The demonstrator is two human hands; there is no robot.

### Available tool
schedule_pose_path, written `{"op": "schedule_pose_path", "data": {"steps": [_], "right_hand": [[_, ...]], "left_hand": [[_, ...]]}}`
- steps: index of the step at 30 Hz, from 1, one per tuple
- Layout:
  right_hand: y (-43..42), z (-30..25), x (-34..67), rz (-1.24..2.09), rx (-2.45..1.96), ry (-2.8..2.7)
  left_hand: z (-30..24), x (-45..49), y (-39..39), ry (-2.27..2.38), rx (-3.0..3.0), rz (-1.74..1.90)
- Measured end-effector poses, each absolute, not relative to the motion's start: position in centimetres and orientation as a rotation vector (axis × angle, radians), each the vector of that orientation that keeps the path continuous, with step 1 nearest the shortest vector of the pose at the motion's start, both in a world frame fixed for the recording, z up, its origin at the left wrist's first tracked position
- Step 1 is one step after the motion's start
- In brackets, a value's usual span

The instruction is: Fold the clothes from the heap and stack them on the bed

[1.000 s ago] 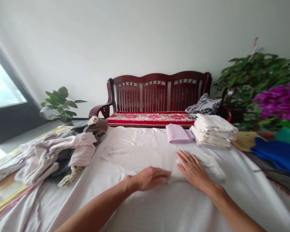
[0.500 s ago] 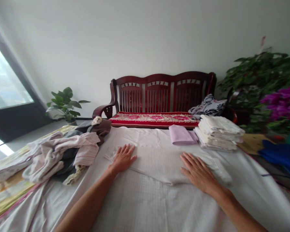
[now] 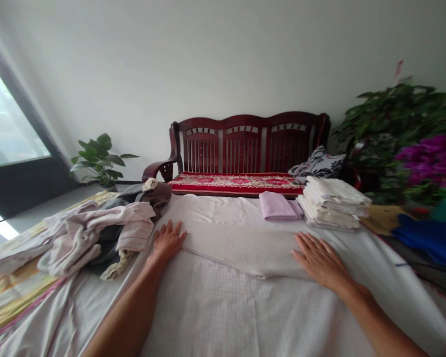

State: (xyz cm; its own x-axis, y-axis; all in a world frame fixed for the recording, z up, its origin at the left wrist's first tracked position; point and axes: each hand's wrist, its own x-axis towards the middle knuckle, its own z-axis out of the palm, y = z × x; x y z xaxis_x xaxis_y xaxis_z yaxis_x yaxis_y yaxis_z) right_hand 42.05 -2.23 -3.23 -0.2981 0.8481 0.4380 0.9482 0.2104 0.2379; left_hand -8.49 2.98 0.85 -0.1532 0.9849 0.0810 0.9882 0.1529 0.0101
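A pale checked cloth (image 3: pixel 241 245) lies folded flat on a white sheet (image 3: pixel 223 317) in front of me. My left hand (image 3: pixel 167 241) rests flat at the cloth's left end, fingers spread, open. At the right end my right hand (image 3: pixel 319 258) presses flat on the cloth, fingers stretched out, open. Neither hand holds anything. Both forearms reach in from the bottom of the view.
A heap of unfolded clothes (image 3: pixel 92 235) lies at the left. Behind the cloth sit a folded lilac piece (image 3: pixel 277 206) and a stack of folded white cloths (image 3: pixel 334 202). Beyond stand a red wooden bench (image 3: pixel 245 153), plants and purple flowers (image 3: pixel 431 158). A blue cloth (image 3: pixel 427 240) lies far right.
My left hand has slid from the cloth's middle out to its left end. My right hand has moved a little to the right. The cloth now lies smoother and wider.
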Motion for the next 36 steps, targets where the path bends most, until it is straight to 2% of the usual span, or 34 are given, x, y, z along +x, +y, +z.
{"op": "schedule_pose_path", "data": {"steps": [8,26,36], "right_hand": [[-2.2,-3.1,42.0,-0.720,-1.731,-2.276],[-3.6,-0.8,38.9,-0.656,-1.623,-2.176],[-3.5,-1.1,38.7,-0.388,-1.552,-2.260]], "left_hand": [[0.3,-10.2,3.4,-2.358,-1.850,-0.313],[2.6,-11.3,3.7,-2.736,-1.737,-0.351],[1.6,-13.2,4.9,-2.745,-1.773,-0.632]]}}
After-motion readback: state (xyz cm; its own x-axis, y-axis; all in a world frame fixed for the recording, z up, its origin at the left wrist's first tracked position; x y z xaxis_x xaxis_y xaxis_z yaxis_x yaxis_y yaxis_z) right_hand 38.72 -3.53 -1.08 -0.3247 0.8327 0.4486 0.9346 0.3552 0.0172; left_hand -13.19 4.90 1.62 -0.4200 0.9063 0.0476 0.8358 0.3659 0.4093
